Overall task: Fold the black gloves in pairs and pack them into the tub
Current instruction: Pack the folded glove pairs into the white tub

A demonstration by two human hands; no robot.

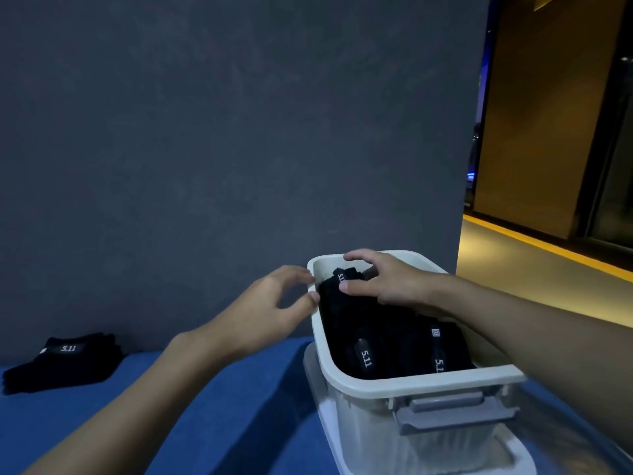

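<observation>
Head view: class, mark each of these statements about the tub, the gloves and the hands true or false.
1. The tub holds black gloves. True.
2. A lid closes the tub. False: its top is open.
3. A glove pile lies on the blue surface, left of the tub. True.
4. The left hand is deep inside the tub. False: it is outside, at the tub's left rim.
5. The right hand is clear of the tub. False: it reaches in and touches the black gloves.
</observation>
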